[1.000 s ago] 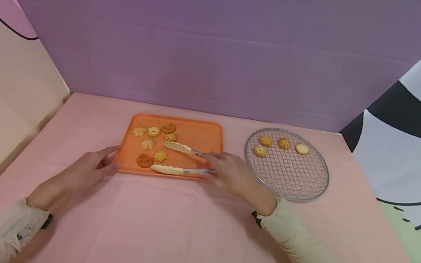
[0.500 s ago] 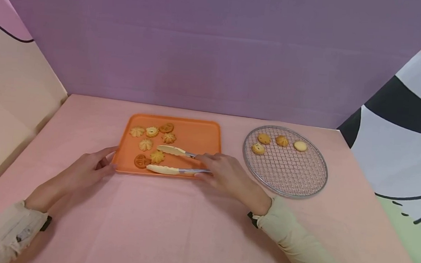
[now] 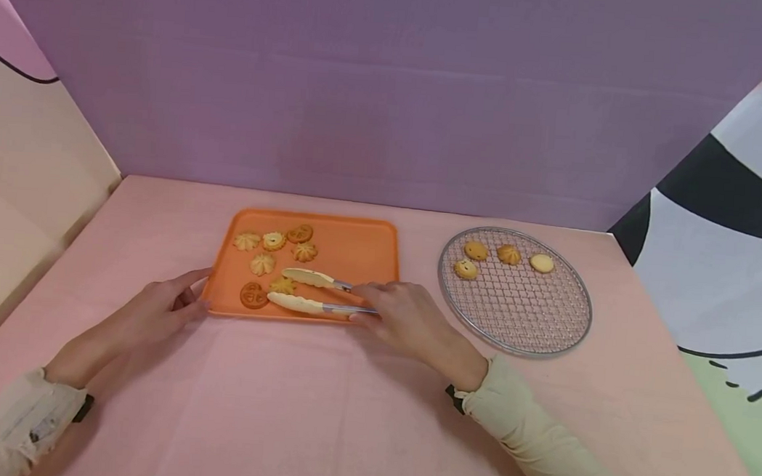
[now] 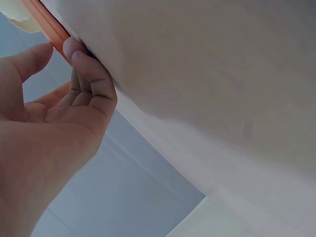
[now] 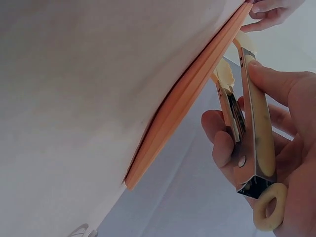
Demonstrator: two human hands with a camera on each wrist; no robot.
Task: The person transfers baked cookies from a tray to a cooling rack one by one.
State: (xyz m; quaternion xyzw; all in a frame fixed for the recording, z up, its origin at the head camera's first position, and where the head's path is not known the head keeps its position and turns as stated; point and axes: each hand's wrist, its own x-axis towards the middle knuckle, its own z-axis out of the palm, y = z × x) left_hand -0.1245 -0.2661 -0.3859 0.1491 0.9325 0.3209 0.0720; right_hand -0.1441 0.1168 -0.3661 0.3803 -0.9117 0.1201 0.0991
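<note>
Tongs (image 3: 350, 310) with cream scalloped tips are gripped in my right hand (image 3: 409, 320); the right wrist view shows thumb and fingers on opposite arms. Their spread tips lie on either side of a yellow flower-shaped cookie (image 3: 283, 285), partly covered by the tips. That cookie lies on an orange tray (image 3: 361, 244), with a brown round cookie (image 3: 254, 296) to its left. At the tray's front left corner, my left hand (image 3: 150, 311) holds the rim with thumb and curled fingers. Further back on the tray sit several cookies, including a pale swirl cookie (image 3: 262, 263).
A round wire cooling rack (image 3: 514, 312) stands right of the tray, with several cookies along its back part, among them a smooth pale cookie (image 3: 542, 263). Pink cloth (image 3: 292, 407) covers the table. A purple wall (image 3: 389, 107) rises behind.
The tongs have shifted slightly left, and their tips have drawn closer together around the yellow flower-shaped cookie. My left hand stays at the tray corner. The whole view has shifted slightly.
</note>
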